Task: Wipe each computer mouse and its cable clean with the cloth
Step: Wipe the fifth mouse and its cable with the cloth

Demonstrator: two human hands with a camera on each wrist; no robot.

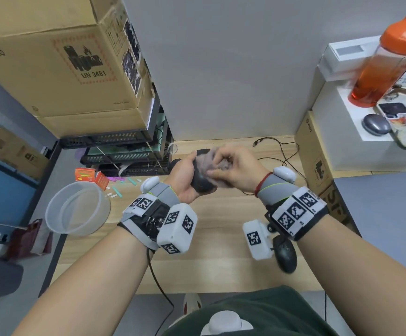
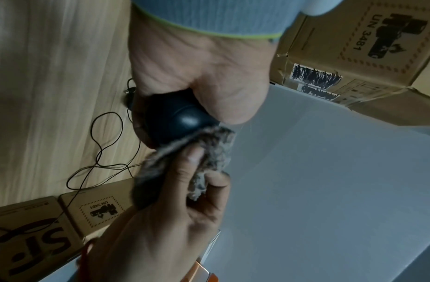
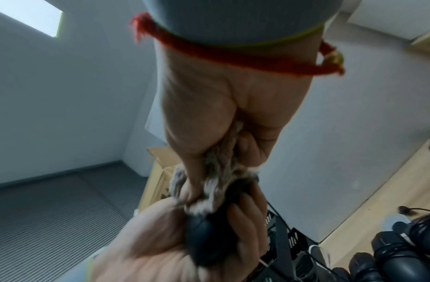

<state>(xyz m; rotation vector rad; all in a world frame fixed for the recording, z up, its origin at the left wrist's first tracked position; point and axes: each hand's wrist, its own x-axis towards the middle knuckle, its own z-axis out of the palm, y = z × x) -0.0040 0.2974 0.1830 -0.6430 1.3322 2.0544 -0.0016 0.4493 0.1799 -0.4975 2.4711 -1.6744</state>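
My left hand (image 1: 185, 177) holds a black computer mouse (image 1: 200, 183) above the wooden desk, fingers curled round its body (image 2: 175, 118). My right hand (image 1: 231, 169) grips a fuzzy grey-brown cloth (image 1: 209, 161) bunched in its fingers and presses it on the mouse's top (image 2: 204, 152). In the right wrist view the cloth (image 3: 216, 183) sits between my fingers over the mouse (image 3: 206, 234). The mouse's thin black cable (image 1: 281, 156) loops over the desk behind my right hand (image 2: 100, 152). A second black mouse (image 1: 285, 255) lies on the desk under my right wrist.
A clear round plastic tub (image 1: 78, 209) stands at the desk's left edge. Stacked cardboard boxes (image 1: 59, 64) over black trays (image 1: 124, 151) fill the back left. A cardboard box (image 1: 318, 156) and a white shelf with an orange bottle (image 1: 386, 59) stand to the right.
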